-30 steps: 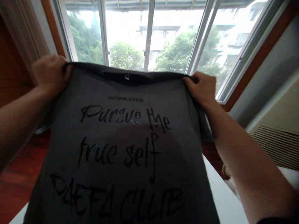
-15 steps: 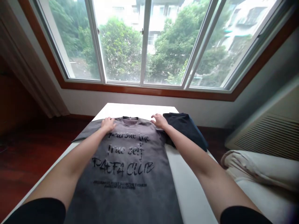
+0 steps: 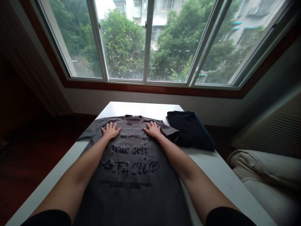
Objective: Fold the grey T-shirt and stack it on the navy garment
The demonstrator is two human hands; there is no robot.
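A grey T-shirt [image 3: 134, 201] with black lettering lies spread face up, its collar toward the window and its lower part running out of view below. My left hand [image 3: 111, 130] rests flat on the upper chest, left of the collar, fingers spread. On the other side of the collar, my right hand [image 3: 153, 129] also lies flat on the fabric with its fingers apart. Both forearms reach across the shirt and cover parts of its sides. The right sleeve of the shirt lies close to a folded dark navy garment [image 3: 191, 130].
A white table [image 3: 211, 175] carries the clothes. Beyond it stand a wall and a wide window [image 3: 145, 47] with trees outside. Cream bedding or cushions [image 3: 265, 175] lie at the right, beside a slatted panel [image 3: 277, 131]. A curtain [image 3: 44, 78] hangs at the left.
My right hand has moved inward and down from the shirt's shoulder onto its chest, uncovering the right sleeve. My left hand has shifted slightly, its fingers now spread wider. The picture has darkened.
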